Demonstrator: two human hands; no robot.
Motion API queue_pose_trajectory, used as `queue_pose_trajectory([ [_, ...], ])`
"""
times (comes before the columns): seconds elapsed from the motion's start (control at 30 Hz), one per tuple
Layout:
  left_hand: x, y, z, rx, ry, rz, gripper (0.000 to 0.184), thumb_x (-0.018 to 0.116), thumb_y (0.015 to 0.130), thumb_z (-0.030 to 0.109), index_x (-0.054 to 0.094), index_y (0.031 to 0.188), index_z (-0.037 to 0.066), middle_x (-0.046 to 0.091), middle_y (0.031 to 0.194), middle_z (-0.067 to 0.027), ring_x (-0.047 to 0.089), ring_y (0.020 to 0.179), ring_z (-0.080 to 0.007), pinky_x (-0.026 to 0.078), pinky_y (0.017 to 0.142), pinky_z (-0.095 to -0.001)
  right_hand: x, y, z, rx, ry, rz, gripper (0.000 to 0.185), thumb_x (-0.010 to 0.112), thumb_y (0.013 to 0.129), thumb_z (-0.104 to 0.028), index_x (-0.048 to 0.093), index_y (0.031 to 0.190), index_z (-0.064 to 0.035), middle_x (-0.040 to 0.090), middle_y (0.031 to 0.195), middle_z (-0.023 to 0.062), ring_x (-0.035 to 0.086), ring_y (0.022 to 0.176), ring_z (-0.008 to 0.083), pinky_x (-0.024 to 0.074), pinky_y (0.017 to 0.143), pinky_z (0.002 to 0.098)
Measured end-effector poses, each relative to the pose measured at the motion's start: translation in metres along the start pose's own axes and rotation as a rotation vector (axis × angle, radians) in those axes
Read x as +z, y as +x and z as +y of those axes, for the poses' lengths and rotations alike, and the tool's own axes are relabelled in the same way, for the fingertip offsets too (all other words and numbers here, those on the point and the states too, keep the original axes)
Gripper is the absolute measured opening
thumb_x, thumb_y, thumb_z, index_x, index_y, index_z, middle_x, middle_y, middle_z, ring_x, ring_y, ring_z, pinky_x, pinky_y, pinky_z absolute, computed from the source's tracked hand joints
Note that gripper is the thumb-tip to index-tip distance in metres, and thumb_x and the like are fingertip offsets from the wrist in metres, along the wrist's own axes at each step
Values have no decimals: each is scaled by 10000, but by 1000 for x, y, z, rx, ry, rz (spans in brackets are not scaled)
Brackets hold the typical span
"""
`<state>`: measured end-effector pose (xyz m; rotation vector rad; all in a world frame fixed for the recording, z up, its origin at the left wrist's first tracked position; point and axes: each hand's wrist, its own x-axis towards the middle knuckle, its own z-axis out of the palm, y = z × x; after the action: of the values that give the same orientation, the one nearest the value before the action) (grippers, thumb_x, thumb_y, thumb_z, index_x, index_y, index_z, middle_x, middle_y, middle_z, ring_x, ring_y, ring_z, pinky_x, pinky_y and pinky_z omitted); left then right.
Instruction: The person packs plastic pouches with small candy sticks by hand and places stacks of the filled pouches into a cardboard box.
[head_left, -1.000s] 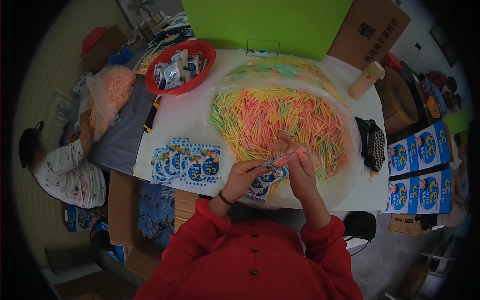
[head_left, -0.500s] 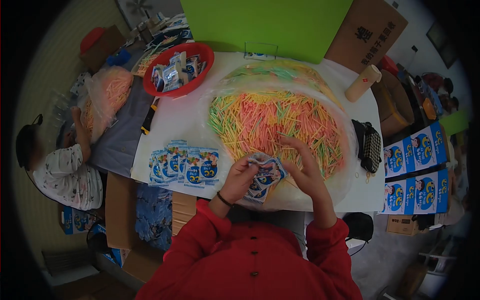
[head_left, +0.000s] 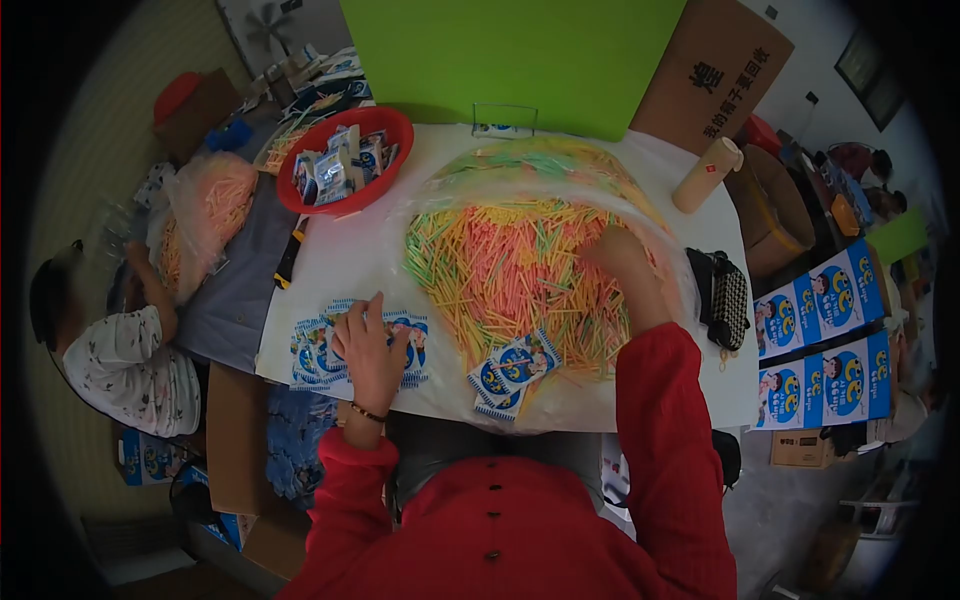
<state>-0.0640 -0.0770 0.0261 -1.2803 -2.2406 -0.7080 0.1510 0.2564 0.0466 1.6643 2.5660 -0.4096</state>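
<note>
My left hand (head_left: 370, 350) rests with fingers apart over a group of blue and white printed packets (head_left: 312, 352) at the table's left front. On the right, my right hand (head_left: 612, 250) reaches down at the pile of thin pastel sticks (head_left: 510, 255), which are pink, yellow and green. Its fingertips are hidden, so its grip does not show. The sticks fill an opened clear plastic bag (head_left: 455, 180). Two more printed packets (head_left: 515, 368) lie overlapping at the near edge of the pile, apart from both hands.
A red bowl of packets (head_left: 398, 135) stands back left, near a yellow-black cutter (head_left: 291, 255). A beige cylinder (head_left: 708, 175) and a checkered pouch (head_left: 730, 300) are on the right. Another person (head_left: 135, 340) sits at left. Printed boxes (head_left: 825, 385) are stacked at right.
The packets I held in my left hand now lie on the near edge of the pile. My left hand moved left to the grouped packets; my right hand moved forward into the sticks.
</note>
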Motion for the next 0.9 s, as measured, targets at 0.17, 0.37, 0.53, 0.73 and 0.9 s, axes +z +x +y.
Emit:
queue_pose_trajectory([
  [0.17,16,-9,49,125,-397,-320,358,766,716,294,623,965,81,547,965,-89,482,980,-299,349,834,-420,7,21,-19,-54,-203,-181,331,722,720,-298,713,879,-7,690,931,198,674,870,329,535,769,428],
  [0.37,55,-19,88,199,-482,-497,373,776,695,327,612,907,67,555,943,-90,497,964,-295,373,828,-402,65,68,66,-167,97,-79,291,622,814,-271,694,849,9,685,910,223,673,817,318,522,721,425],
  [0.53,78,-17,89,227,-523,-511,326,781,679,303,582,803,77,563,892,-88,523,912,-304,400,778,-420,14,-45,42,-77,725,6,265,527,901,-203,607,1002,28,665,885,133,629,807,210,483,727,338],
  [0.73,77,-9,89,67,-613,-721,243,728,752,257,587,751,58,598,782,-99,571,789,-326,404,693,-462,43,-101,34,-167,1135,339,179,472,964,-113,526,1096,-4,564,908,23,525,817,112,432,743,263],
  [0.9,77,-10,85,154,-760,-507,192,623,864,220,636,832,31,579,717,-96,576,747,-316,409,659,-424,109,-129,44,-302,1224,479,197,467,984,-79,523,1165,-22,553,983,27,515,850,101,434,755,250],
])
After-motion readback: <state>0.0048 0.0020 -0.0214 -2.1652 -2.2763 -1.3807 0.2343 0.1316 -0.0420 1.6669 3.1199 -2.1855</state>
